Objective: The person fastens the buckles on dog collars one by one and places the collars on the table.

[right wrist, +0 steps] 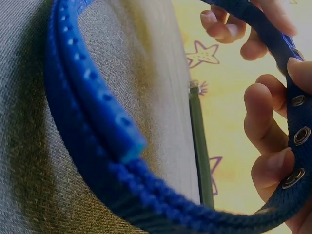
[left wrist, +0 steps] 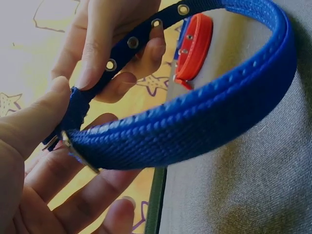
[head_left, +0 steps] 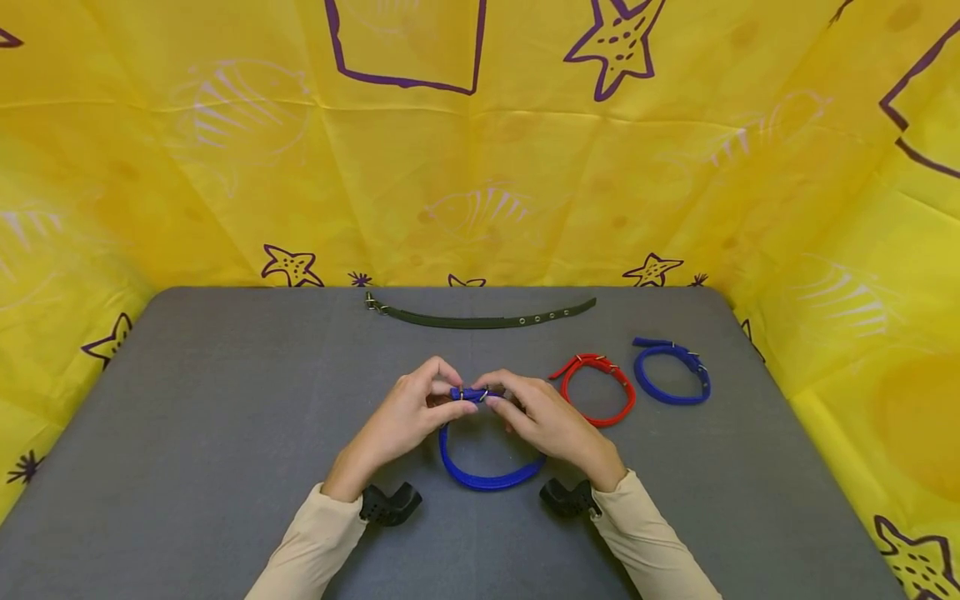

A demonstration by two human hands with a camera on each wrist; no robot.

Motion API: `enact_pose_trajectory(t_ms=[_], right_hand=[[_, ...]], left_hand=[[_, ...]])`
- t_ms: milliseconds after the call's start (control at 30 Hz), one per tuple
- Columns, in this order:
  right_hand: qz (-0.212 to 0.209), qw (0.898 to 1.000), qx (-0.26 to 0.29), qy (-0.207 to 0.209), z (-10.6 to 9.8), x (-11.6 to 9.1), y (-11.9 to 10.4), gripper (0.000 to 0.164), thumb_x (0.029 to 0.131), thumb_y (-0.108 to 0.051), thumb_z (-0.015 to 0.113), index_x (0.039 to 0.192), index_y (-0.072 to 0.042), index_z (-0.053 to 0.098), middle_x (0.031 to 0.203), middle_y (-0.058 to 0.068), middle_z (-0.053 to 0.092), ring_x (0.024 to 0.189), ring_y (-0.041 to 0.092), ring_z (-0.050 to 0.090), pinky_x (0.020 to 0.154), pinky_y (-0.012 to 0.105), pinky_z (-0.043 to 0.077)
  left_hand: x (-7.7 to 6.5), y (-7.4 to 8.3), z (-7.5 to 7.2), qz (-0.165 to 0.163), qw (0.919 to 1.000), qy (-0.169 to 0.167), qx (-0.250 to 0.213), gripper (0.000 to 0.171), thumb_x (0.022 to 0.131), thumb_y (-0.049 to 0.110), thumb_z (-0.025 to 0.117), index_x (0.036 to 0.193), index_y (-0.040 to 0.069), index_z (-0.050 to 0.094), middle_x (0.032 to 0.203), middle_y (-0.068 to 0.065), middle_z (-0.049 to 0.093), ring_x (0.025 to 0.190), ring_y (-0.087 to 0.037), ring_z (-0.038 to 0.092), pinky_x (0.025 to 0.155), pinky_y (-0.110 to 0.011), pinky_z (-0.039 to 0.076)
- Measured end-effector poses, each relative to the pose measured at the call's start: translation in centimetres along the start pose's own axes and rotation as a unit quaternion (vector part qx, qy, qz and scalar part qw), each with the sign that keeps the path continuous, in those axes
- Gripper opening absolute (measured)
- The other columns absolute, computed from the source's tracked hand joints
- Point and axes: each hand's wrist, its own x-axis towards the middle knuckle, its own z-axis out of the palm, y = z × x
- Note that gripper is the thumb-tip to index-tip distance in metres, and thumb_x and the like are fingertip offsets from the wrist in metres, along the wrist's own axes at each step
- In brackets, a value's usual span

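Note:
A blue collar (head_left: 491, 482) is bent into a loop between my two hands, its padded band hanging toward me. My left hand (head_left: 401, 421) pinches it at the metal buckle end, thumb on the strap; in the left wrist view the buckle (left wrist: 78, 153) shows beside the fingers. My right hand (head_left: 551, 417) grips the eyelet end of the strap between thumb and fingers, close to the left fingertips. Several metal-rimmed eyelets (right wrist: 302, 135) show along that strap in the right wrist view. Whether the buckle's prong sits in an eyelet is hidden by the fingers.
To the right lie a red collar (head_left: 597, 362) and a second blue collar (head_left: 678, 400), both fastened into rings. An olive green collar (head_left: 465, 322) lies stretched out along the back of the grey table (head_left: 225, 417). Yellow patterned cloth (head_left: 480, 167) stands behind and beside the table.

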Motion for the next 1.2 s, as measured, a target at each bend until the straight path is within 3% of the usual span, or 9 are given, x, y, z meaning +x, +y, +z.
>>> enact_pose_trajectory(t_ms=[233,467,633,833,967,1200], right_hand=[[0.009,1.000,0.005,0.016,0.0,0.0,0.3,0.019,0.095,-0.031,0.046,0.112,-0.036,0.053,0.078,0.001,0.060,0.055,0.001,0.051,0.057,0.021,0.045],[0.021,0.999,0.022,0.034,0.2,0.1,0.5,0.024,0.089,-0.040,0.056,0.112,-0.033,0.054,0.087,-0.012,0.061,0.069,0.005,0.053,0.061,0.022,0.044],[0.046,0.998,0.037,0.039,0.3,0.2,0.4,0.025,0.086,-0.044,0.058,0.107,-0.030,0.058,0.089,-0.013,0.061,0.072,0.006,0.051,0.064,0.022,0.044],[0.072,0.995,0.068,0.017,-1.1,0.2,-2.0,0.014,0.090,-0.023,0.058,0.101,-0.015,0.059,0.070,0.008,0.060,0.059,0.007,0.050,0.055,0.022,0.041],[0.073,0.994,0.082,0.010,-1.5,0.1,-2.6,0.009,0.090,-0.014,0.057,0.098,-0.011,0.057,0.068,0.017,0.060,0.057,0.008,0.051,0.053,0.021,0.039],[0.077,0.994,0.081,0.006,-0.7,0.1,0.4,0.009,0.091,-0.023,0.057,0.099,-0.019,0.055,0.069,0.012,0.062,0.056,0.009,0.051,0.050,0.022,0.039]], left_hand=[[-0.2,0.0,-0.5,-0.017,0.9993,-0.030,0.016,0.024,0.088,0.041,0.056,0.101,0.022,0.049,0.093,0.007,0.070,0.073,-0.009,0.055,0.063,-0.023,0.041],[-0.2,-0.2,-0.6,-0.003,0.9992,-0.031,0.024,0.017,0.093,0.032,0.051,0.105,0.020,0.049,0.097,0.002,0.069,0.073,-0.011,0.051,0.064,-0.023,0.038],[-0.2,-0.1,-0.5,0.010,0.9992,-0.030,0.026,0.018,0.094,0.033,0.050,0.105,0.020,0.049,0.099,0.001,0.069,0.076,-0.011,0.052,0.065,-0.023,0.039],[-0.3,0.0,-1.0,0.017,0.9995,-0.011,0.025,0.013,0.094,0.030,0.051,0.103,0.022,0.049,0.096,0.004,0.069,0.076,-0.011,0.052,0.068,-0.023,0.039],[-0.4,0.0,-1.4,0.008,0.9996,-0.004,0.029,0.011,0.093,0.030,0.052,0.102,0.023,0.049,0.098,0.009,0.068,0.079,-0.011,0.054,0.070,-0.024,0.039],[-0.4,-0.2,-1.9,0.003,0.9991,-0.007,0.043,0.012,0.093,0.031,0.051,0.102,0.023,0.049,0.094,0.003,0.070,0.077,-0.012,0.051,0.068,-0.024,0.036]])
